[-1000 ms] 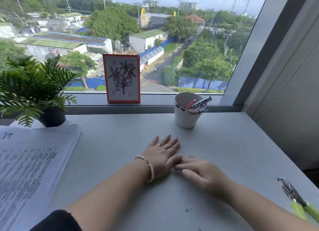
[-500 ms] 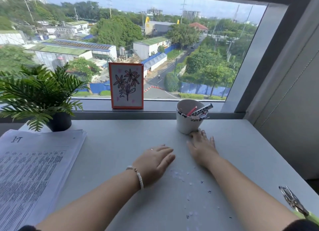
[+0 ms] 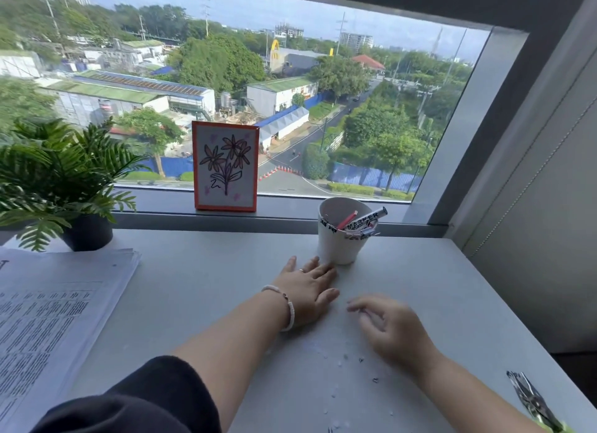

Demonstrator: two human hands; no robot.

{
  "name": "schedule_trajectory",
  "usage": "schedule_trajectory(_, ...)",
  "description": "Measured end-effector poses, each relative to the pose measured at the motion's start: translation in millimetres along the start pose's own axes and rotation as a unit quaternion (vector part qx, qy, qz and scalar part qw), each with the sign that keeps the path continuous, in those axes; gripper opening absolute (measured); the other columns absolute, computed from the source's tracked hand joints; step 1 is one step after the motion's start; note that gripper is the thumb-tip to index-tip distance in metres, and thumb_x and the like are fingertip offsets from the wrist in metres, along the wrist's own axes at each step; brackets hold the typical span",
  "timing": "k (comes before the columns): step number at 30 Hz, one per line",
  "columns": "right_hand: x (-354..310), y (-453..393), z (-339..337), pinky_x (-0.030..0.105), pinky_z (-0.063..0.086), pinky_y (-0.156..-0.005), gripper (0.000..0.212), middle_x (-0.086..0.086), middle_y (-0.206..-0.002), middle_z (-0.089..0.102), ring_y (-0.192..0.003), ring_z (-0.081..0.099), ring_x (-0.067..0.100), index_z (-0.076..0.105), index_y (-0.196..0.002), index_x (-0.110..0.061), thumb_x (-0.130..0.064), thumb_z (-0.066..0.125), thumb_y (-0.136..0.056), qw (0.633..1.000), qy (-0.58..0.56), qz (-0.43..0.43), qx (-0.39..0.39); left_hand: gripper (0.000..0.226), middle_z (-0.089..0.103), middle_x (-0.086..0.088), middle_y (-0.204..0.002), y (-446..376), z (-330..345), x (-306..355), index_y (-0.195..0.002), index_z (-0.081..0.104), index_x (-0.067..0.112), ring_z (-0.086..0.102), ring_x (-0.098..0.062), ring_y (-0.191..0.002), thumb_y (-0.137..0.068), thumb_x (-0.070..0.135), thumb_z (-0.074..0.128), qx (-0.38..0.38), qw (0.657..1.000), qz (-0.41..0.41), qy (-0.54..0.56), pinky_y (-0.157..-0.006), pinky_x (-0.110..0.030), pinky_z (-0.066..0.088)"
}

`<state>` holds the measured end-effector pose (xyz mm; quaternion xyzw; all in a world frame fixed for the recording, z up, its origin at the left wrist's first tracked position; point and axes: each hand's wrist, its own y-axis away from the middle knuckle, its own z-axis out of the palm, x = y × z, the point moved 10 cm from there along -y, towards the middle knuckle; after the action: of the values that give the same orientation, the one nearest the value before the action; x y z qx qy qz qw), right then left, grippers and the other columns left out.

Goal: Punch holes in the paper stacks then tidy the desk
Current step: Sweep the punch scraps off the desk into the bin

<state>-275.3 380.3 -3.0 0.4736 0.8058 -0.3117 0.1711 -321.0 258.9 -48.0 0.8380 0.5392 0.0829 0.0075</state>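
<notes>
Against the window sill, a white cup point(image 3: 337, 245) stands on the grey counter point(image 3: 206, 290), holding a marker point(image 3: 366, 218), a red pencil and some clips. Left of the cup, a framed flower drawing point(image 3: 225, 167) leans on the sill; farther left is a potted fern point(image 3: 61, 180). The left hand point(image 3: 307, 290) lies flat just in front of the cup, fingers straight, fingertips nearly touching its base. The right hand point(image 3: 392, 329) hovers nearer, fingers loosely bent, its grip on nothing. Paper punch bits point(image 3: 347, 358) scatter below it. The paper stack point(image 3: 48, 329) sits far left of the cup; the hole punch point(image 3: 529, 400) far right, near the edge.
</notes>
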Motion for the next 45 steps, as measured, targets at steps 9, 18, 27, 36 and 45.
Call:
schedule_trajectory(9,85.6,-61.4,15.9,0.046,0.005,-0.118,0.057,-0.005,-0.162,-0.001,-0.149,-0.001,0.013,0.011,-0.154,-0.019,-0.029,0.029,-0.102,0.938,0.213,0.216,-0.166,0.064,0.012,0.003,-0.159,10.1,9.5,34.8,-0.152,0.019,0.019,0.003,-0.014,-0.147,-0.096,0.051,0.018,0.001,0.995,0.095,0.01,-0.118,-0.043,-0.004)
schedule_trajectory(18,22.4,-1.3,52.7,0.039,-0.013,-0.116,0.069,-0.013,-0.155,-0.017,-0.146,-0.014,0.008,-0.002,-0.154,-0.02,-0.052,0.014,-0.095,0.926,0.255,0.033,-0.278,0.073,0.025,0.002,-0.156,-4.1,-18.7,8.9,-0.147,0.029,0.022,0.018,-0.014,-0.144,-0.084,0.052,0.01,0.054,0.997,0.034,0.042,-0.116,-0.035,0.012)
schedule_trajectory(27,3.1,49.7,-23.2,0.012,0.045,-0.084,0.017,-0.024,-0.1,0.067,-0.096,0.064,-0.006,0.067,-0.076,-0.028,-0.033,0.082,-0.07,0.996,-0.079,0.043,0.021,0.061,-0.004,-0.006,-0.16,18.8,11.1,33.1,-0.152,0.004,0.011,-0.006,-0.015,-0.147,-0.102,0.042,0.021,-0.026,0.999,0.042,-0.018,-0.117,-0.04,-0.008)
schedule_trajectory(36,87.4,80.7,-43.6,0.037,-0.012,-0.118,0.12,-0.005,-0.161,-0.007,-0.147,-0.014,0.009,0.01,-0.154,-0.019,-0.091,-0.012,-0.06,0.936,0.172,0.277,-0.129,0.071,0.054,0.003,-0.136,140.0,-49.9,-47.4,-0.128,0.059,0.016,0.046,-0.009,-0.128,-0.084,0.061,0.027,0.171,0.954,-0.066,0.237,-0.102,-0.004,0.021)
schedule_trajectory(45,-45.4,79.0,70.0,0.035,-0.013,-0.117,0.136,0.003,-0.161,-0.01,-0.147,-0.014,0.013,0.003,-0.154,-0.014,-0.09,-0.028,-0.045,0.952,0.131,0.114,-0.253,0.071,-0.011,-0.001,-0.159,179.1,23.0,-64.1,-0.153,0.002,0.018,-0.015,-0.017,-0.146,-0.095,0.058,0.011,0.029,0.963,-0.265,0.044,-0.118,-0.041,-0.007)
